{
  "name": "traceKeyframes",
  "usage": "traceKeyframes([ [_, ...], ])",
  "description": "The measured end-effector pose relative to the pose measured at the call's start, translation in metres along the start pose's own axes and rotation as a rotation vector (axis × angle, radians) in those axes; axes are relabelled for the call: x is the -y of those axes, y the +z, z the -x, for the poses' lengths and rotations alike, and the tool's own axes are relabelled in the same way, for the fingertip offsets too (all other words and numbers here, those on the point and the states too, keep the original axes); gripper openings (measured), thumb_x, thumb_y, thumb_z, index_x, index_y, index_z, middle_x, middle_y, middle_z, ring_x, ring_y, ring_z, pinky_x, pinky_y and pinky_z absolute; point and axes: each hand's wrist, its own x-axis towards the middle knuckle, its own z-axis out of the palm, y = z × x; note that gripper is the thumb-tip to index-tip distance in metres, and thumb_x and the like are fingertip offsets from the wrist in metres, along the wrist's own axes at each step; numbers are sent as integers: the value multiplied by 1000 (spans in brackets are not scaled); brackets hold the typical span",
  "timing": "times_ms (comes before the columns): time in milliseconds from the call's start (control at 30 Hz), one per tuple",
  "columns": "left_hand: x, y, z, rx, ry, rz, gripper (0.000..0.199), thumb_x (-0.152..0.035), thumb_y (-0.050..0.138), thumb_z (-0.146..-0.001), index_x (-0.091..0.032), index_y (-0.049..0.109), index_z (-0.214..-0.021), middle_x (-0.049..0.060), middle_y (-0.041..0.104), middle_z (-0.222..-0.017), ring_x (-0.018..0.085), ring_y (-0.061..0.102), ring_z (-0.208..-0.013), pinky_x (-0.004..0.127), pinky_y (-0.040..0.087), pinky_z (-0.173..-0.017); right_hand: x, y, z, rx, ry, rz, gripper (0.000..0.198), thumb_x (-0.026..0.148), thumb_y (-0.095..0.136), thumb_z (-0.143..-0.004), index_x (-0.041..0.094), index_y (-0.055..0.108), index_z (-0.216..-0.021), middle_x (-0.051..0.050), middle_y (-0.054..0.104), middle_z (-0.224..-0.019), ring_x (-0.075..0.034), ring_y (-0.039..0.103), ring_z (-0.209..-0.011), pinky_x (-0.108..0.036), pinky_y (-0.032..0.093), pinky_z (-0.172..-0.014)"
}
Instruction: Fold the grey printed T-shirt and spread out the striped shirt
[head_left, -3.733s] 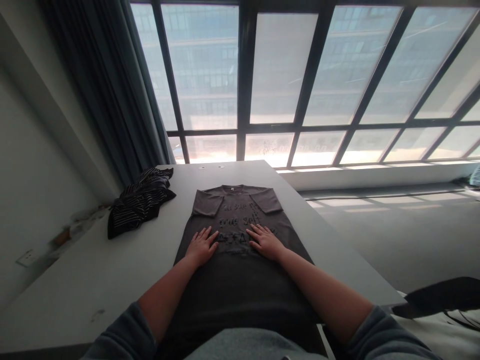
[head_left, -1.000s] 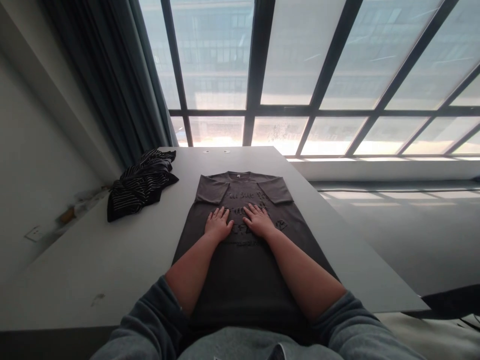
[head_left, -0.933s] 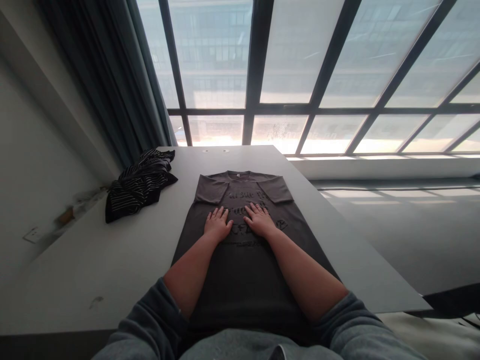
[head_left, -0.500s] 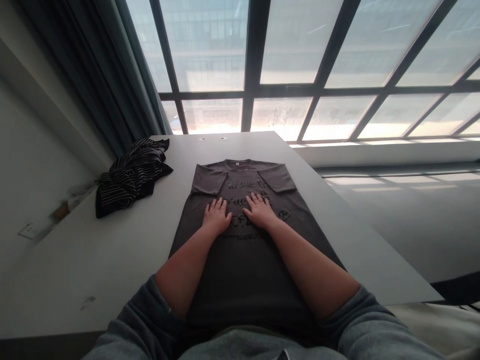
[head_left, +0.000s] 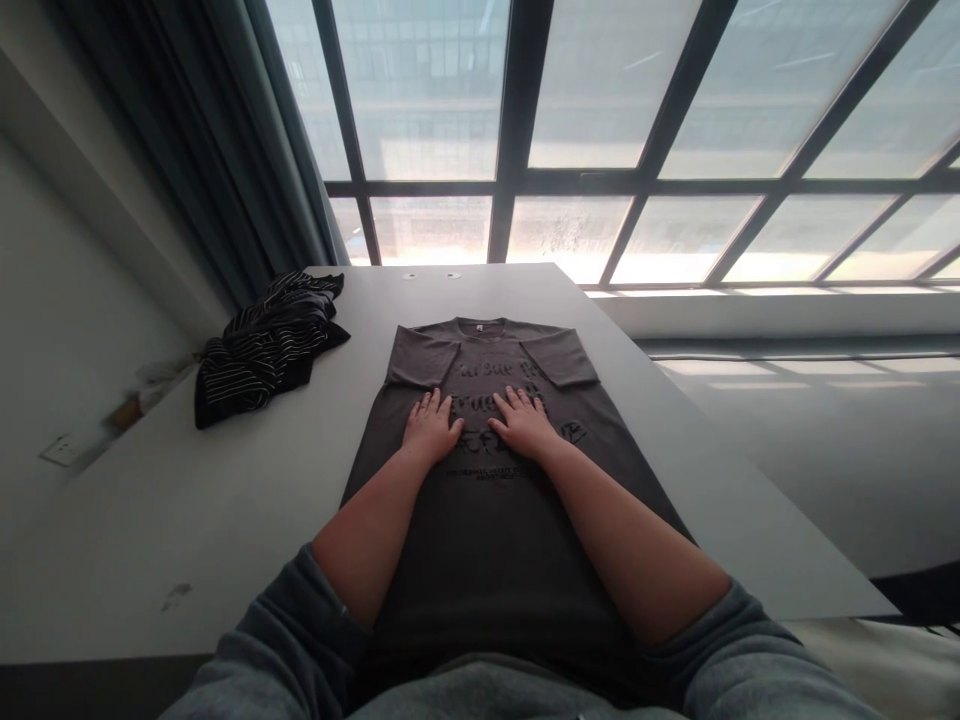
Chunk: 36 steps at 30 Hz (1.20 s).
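Note:
A dark grey T-shirt lies spread on the white table, its collar toward the window and both short sleeves folded inward over the chest. Black lettering runs across its front, partly covered by my hands. My left hand rests flat on the left part of the print, fingers spread and pointing away from me. On the right part of the print lies my right hand, also flat with fingers apart. Neither hand grips the cloth. The shirt's lower hem is out of sight near my body.
A crumpled black garment with white stripes lies at the table's back left. The white table reaches toward a large framed window. A dark curtain hangs on the left, near a wall socket.
Both hands stay on the shirt in almost the same place. The whole view has shifted slightly, so the scene sits a little further right.

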Motion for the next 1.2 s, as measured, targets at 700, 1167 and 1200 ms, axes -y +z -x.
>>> traceKeyframes([
  [700,-7,1,9,45,36,-51,72,-55,36,-103,-21,33,-167,8,19,-176,33,19,-164,55,18,-134,6,-6,8,29,-121,-17,75,63,36,-105,31,23,-171,-2,7,-175,-24,10,-166,-57,9,-137],
  [1167,-15,-3,14,106,321,-13,63,-51,37,-106,-30,36,-165,-1,23,-175,23,20,-164,54,17,-136,5,-8,6,-7,14,-36,69,52,33,-106,25,28,-170,-5,9,-175,-28,14,-165,-62,11,-134],
  [1200,-14,-2,12,94,319,-10,63,-51,38,-106,-30,36,-165,-1,24,-174,22,20,-164,51,18,-136,5,-8,6,-6,13,-37,70,53,33,-106,25,28,-170,-5,9,-175,-28,13,-165,-63,11,-134],
])
